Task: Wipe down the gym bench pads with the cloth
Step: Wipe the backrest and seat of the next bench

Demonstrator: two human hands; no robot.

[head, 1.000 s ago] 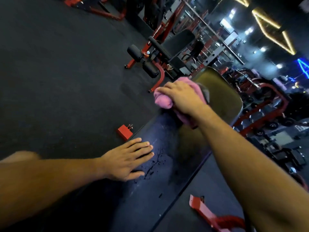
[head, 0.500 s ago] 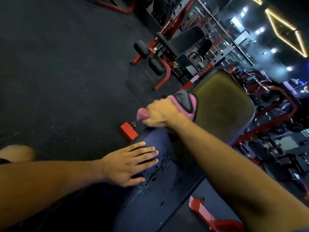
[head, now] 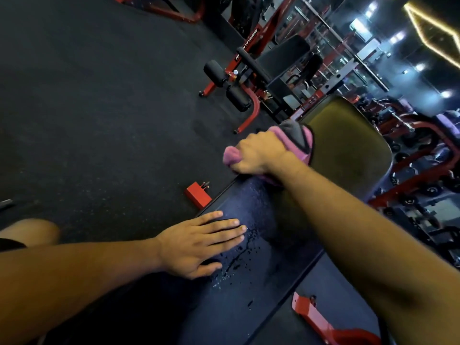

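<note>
Floor (head: pixel 99 108): dark rubber matting lay around the bench.
Bench pad (head: pixel 249 275): the long dark pad ran from the near edge toward the raised olive-lit back pad (head: pixel 348 155); water droplets (head: pixel 239 262) sat on it just beside the left fingertips.
Other bench (head: pixel 281 61): a red-framed bench with black rollers stood well apart, farther off.
Right hand (head: pixel 256 155): fingers were curled round the cloth, pressing it on the pad's left edge where the two pads met.
Left hand (head: pixel 199 242): lay flat on the pad, fingers straight, holding nothing.
Cloth (head: pixel 296 138): pink with a grey patch, bunched in the right hand.
Bracket (head: pixel 198 194): a small red piece sat on the floor by the pad.
</note>
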